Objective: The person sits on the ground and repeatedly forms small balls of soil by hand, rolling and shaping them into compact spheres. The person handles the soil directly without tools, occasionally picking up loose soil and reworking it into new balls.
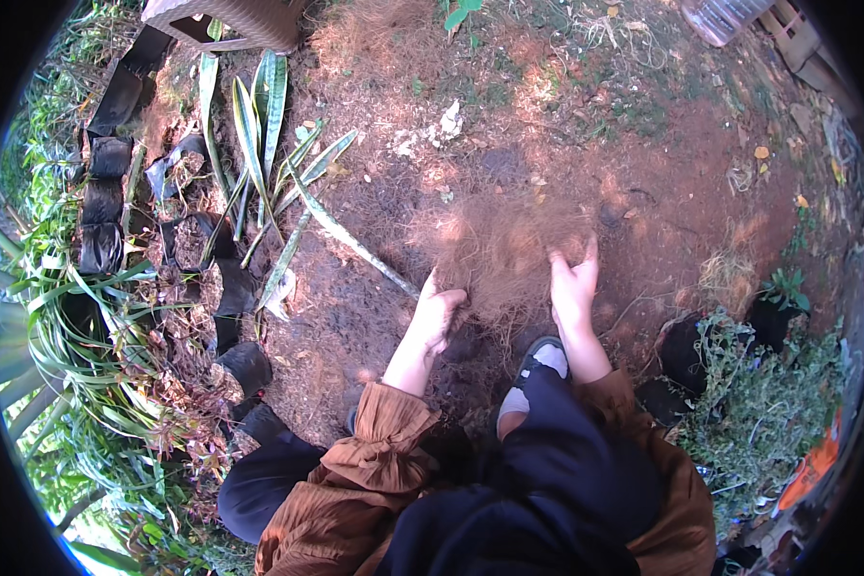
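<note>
A loose mat of fine brown plant fibre, like coconut coir, is stretched between my two hands above the soil. My left hand grips its left edge, with the thumb up. At its right edge my right hand holds the fibre between thumb and fingers. Left of the fibre, cut snake plant leaves with pale edges lie and lean on the ground, and one long leaf reaches almost to my left wrist.
Black plastic plant bags line the left side. A woven-pattern plastic stool stands at the upper left, a clear plastic container at the upper right. Leafy plants and dark pots are at the right. My shoe is below the fibre.
</note>
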Available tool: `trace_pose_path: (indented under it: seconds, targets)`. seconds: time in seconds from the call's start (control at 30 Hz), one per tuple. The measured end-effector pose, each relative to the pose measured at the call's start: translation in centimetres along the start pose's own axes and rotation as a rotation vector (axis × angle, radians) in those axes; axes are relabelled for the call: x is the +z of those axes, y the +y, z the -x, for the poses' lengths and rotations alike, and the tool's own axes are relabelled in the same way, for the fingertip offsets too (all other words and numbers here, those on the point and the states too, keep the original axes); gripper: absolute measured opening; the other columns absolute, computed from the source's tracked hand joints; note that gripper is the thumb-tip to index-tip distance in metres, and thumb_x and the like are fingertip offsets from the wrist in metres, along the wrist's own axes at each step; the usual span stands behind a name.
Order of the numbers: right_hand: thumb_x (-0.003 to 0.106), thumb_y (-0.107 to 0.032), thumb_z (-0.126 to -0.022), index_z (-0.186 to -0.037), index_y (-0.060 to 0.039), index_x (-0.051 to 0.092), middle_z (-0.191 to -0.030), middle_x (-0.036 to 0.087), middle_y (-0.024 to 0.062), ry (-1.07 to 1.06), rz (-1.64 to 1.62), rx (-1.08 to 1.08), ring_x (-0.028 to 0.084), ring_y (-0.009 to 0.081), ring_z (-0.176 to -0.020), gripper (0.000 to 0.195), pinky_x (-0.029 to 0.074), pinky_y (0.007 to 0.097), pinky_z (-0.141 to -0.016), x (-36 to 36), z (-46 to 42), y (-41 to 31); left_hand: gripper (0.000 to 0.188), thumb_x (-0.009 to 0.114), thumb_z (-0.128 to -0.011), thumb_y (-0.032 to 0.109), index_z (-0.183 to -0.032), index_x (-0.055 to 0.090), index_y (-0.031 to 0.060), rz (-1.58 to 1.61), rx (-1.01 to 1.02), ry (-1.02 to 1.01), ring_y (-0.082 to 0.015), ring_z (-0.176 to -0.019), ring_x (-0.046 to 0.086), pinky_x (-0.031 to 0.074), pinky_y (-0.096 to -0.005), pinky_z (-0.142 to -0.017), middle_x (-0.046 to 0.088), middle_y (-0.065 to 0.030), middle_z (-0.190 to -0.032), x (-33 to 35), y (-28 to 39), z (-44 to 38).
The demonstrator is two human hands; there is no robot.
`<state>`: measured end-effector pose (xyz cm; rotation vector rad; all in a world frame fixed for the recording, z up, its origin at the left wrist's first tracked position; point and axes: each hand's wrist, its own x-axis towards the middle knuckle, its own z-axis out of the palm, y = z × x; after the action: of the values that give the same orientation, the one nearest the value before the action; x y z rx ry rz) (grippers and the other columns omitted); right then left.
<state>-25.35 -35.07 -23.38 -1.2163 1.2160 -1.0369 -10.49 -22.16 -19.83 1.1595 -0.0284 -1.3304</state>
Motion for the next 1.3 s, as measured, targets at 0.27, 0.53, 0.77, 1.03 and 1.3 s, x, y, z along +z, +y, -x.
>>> trace_pose_path:
  seconds: [0.27, 0.53, 0.77, 1.03, 1.3]
  targets:
    - [0.063, -0.001, -0.079, -0.135, 0.0014, 0.024, -0.128, 0.039, 0.0177, -0.167, 0.005, 0.135, 0.043, 0.0213, -0.114, 0.068, 0.038, 0.0295, -0.094, -0.5, -1.1, -4.1, 0.051, 0.054, -0.072, -0.001, -0.122, 0.044, -0.0020, 0.336, 0.018, -0.225, -0.0226, -0.085, 0.061, 0.053, -0.0380, -0.077, 0.059, -0.0139, -0.107, -0.1, 0.2, 1.2]
    - [0.059, 0.007, -0.068, -0.126, -0.0007, 0.037, -0.117, 0.044, 0.0127, -0.020, 0.366, -0.511, 0.048, 0.0175, -0.095, 0.062, 0.046, 0.0279, -0.074, -1.5, 0.7, -7.8, 0.031, 0.063, -0.074, 0.002, -0.104, 0.054, -0.0016, 0.331, 0.066, 0.162, -0.0234, -0.089, 0.060, 0.051, -0.0401, -0.077, 0.060, -0.0103, -0.095, 2.1, 0.3, 1.4]
    - [0.063, 0.000, -0.071, -0.099, 0.0009, 0.055, -0.106, 0.055, 0.0141, -0.344, 0.629, -0.624, 0.058, 0.0255, -0.095, 0.029, 0.046, 0.0310, -0.081, 1.7, 3.9, -9.7, 0.038, 0.056, -0.073, 0.008, -0.109, 0.052, -0.0028, 0.313, 0.152, -0.174, -0.0260, -0.084, 0.061, 0.053, -0.0372, -0.076, 0.060, -0.0139, -0.096, -2.9, -4.1, 0.0]
    - [0.061, -0.004, -0.078, -0.099, -0.0023, 0.056, -0.099, 0.056, 0.0125, -0.065, 0.386, -0.555, 0.059, 0.0290, -0.091, 0.022, 0.047, 0.0341, -0.077, 1.3, 1.9, -9.4, 0.076, 0.057, -0.075, 0.050, -0.131, 0.038, 0.0036, 0.574, 0.123, -0.464, -0.0305, -0.117, 0.045, 0.038, -0.0457, -0.099, 0.044, -0.0195, -0.128, -0.5, -1.7, 1.6]
    - [0.069, -0.011, -0.071, -0.104, -0.0075, 0.060, -0.103, 0.057, 0.0101, -0.449, 0.553, -0.680, 0.054, 0.0271, -0.100, 0.034, 0.040, 0.0377, -0.086, 2.7, 5.2, -8.7, 0.067, 0.038, -0.086, 0.060, -0.136, 0.033, 0.0155, 0.865, -0.044, -0.397, -0.0276, -0.120, 0.042, 0.037, -0.0447, -0.100, 0.041, -0.0113, -0.134, 0.6, -1.1, 0.2]
